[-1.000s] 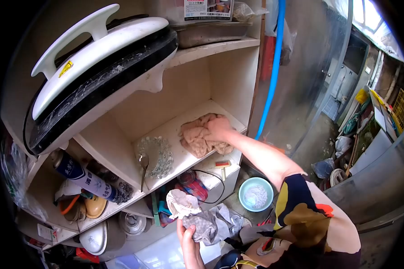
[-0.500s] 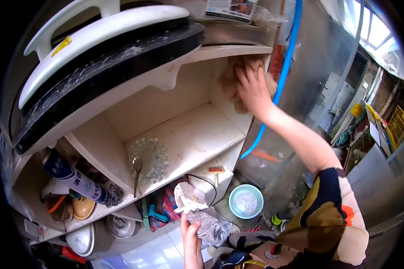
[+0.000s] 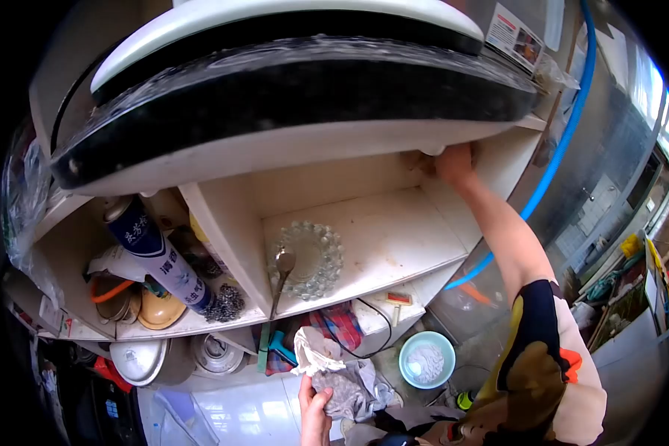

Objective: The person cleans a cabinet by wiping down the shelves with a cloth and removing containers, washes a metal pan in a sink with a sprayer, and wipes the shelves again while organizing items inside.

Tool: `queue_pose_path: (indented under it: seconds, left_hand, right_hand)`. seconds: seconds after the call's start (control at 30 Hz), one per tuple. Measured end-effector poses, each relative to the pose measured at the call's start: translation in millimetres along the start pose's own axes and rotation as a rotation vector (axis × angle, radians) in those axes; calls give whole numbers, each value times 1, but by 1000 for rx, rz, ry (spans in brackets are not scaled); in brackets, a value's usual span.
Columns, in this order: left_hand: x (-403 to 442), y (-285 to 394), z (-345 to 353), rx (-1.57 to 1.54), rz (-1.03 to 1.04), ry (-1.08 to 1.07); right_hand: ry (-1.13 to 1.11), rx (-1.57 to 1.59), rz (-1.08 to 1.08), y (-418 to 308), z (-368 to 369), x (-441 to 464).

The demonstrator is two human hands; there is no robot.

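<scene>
My right hand (image 3: 456, 165) reaches into the white cabinet compartment (image 3: 394, 227), up by its back right corner. A brown cloth (image 3: 421, 163) shows beside that hand, pressed to the inner wall; the fingers are mostly hidden behind an overhanging white and black appliance (image 3: 297, 93). Low in front of the cabinet, my left hand (image 3: 316, 405) is closed around a grey rag (image 3: 349, 392), with a crumpled white cloth (image 3: 317, 351) bunched above it. On the compartment floor sits a clear glass dish with a beaded rim (image 3: 327, 260), and a metal spoon (image 3: 281, 275) leans across its left side.
The left compartment holds a blue and white spray can (image 3: 160, 260), a steel scourer (image 3: 224, 303) and a tan scoop-like thing (image 3: 162, 308). A light blue basin (image 3: 427, 360) stands on the floor. A blue hose (image 3: 557, 178) runs down the cabinet's right side.
My right hand and the brown cloth have gone from the front of the right side wall deeper into the compartment. The view has shifted, and the appliance now covers more of it.
</scene>
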State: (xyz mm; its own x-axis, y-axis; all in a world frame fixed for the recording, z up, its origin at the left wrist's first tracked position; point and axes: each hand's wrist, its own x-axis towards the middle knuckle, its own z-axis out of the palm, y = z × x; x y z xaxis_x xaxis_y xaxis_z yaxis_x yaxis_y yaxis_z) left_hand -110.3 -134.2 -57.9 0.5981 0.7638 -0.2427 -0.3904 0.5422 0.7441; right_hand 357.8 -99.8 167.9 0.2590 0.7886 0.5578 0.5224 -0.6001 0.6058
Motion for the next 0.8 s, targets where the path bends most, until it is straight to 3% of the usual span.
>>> queue_pose_path:
  seconds: [0.13,0.3,0.47,0.57,0.63,0.8]
  left_hand:
    - [-7,2,2,-25,37,81]
    - [-16,12,1,-28,79,109]
    - [-15,22,-11,-14,191,114]
    - [-12,25,-13,12,201,161]
    - [-5,25,-4,-49,275,115]
    - [5,19,4,11,176,138]
  right_hand:
    - [37,114,159,-10,-5,35]
    - [144,374,174,-105,-30,67]
    - [306,585,-203,-207,-58,90]
    - [390,573,-420,-208,-48,81]
    - [407,545,-381,-176,-31,74]
    - [298,564,-8,-133,-6,70]
